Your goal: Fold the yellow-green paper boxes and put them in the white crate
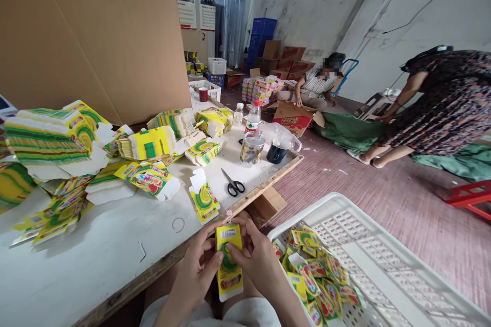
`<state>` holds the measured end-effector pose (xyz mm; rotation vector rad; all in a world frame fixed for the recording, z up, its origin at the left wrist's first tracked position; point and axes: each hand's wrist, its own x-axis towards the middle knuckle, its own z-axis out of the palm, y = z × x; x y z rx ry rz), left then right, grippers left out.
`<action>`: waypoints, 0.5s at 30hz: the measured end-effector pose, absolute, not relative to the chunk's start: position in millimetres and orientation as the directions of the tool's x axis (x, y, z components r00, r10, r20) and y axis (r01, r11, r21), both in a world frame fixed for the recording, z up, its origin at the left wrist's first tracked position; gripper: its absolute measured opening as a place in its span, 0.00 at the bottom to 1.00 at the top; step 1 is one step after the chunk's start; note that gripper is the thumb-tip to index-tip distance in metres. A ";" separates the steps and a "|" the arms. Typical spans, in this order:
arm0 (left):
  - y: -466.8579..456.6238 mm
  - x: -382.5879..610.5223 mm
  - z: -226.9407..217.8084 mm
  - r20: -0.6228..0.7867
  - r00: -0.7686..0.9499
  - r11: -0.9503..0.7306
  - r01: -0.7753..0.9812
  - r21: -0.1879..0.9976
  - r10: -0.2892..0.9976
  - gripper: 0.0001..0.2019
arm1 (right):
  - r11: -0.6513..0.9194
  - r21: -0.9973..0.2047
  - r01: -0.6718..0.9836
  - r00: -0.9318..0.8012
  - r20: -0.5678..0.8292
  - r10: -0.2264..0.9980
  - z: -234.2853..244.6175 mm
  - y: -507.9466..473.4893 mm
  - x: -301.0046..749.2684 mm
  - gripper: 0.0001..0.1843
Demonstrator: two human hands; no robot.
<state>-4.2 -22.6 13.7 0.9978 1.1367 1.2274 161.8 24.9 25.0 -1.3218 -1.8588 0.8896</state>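
In the head view, both forearms are cut off at the bottom edge. The back of the small yellow box point(229, 268) is hidden, and so are the fingertips curled behind it. The print on the box is too small to be read, apart from a barcode at its top end.

The small yellow box is held by both hands, low in the middle of the picture, just on the near side of the table point(95, 265) edge. The left hand point(195, 273) is closed on the left side of the box. Its thumb point(218, 259) is pressed on the front, and its other fingers are wrapped behind. The right hand point(257, 258) is closed on the right side. Its thumb point(235, 248) is laid across the green swirl on the front, and its fingers are bent around the top right corner.

The hands are turned in toward each other, with the backs of the hands facing out to the sides. The box is kept upright between them, tipped a little.

Just past the fingers, a flat box point(205, 203) is seen lying at the table edge, and a pair of scissors point(234, 184) lies a bit further on. Right beside the right fingers, a white crate point(383, 260) is placed, with folded boxes point(318, 278) piled in it. Far to the left of the fingers, stacks of flat boxes point(46, 135) are heaped on the table.
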 end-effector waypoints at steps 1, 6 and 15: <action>-23.0 -4.1 13.3 -0.095 -0.006 0.093 -0.175 0.980 0.995 0.25 | 0.250 -0.830 0.498 -0.255 0.136 0.957 25.5 25.0 161.8 0.22; -23.0 -5.9 8.3 -0.068 -0.005 0.066 -0.163 0.984 0.998 0.25 | 0.241 -0.819 0.521 -0.229 0.139 0.964 26.1 25.0 159.3 0.21; -16.6 -16.9 1.7 -0.062 0.131 0.069 -0.046 0.997 0.989 0.26 | 0.266 -0.756 0.597 -0.151 0.220 0.964 13.7 24.7 152.6 0.17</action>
